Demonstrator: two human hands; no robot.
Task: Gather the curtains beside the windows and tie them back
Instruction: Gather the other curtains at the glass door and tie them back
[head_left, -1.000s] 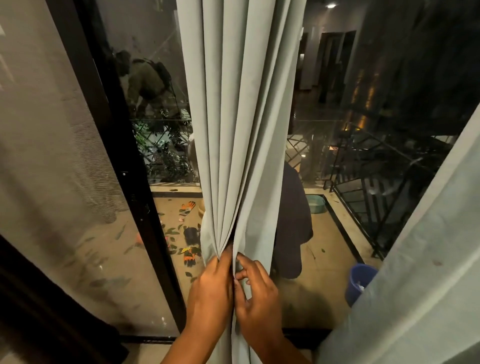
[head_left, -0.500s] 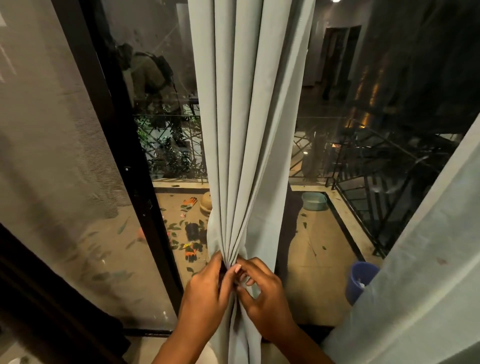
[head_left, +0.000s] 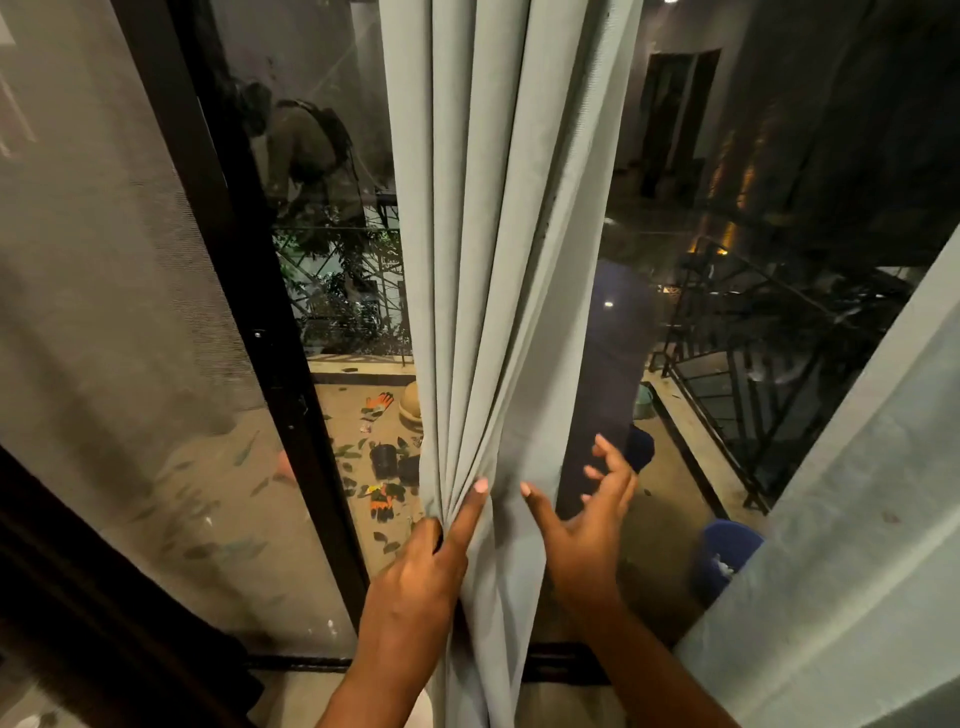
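left hand grasps the gathered grey curtain; right hand hovers released beside its edge.

Two curtains, two hands, one bucket

One gathered curtain hangs at centre and a second curtain at near right; two hands, left and right; one blue bucket outside at right; one black frame post at left.

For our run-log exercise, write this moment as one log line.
stage: gathering | left hand: grips pleats of grey curtain | right hand: open, off the fabric's right edge | tie-back: none seen
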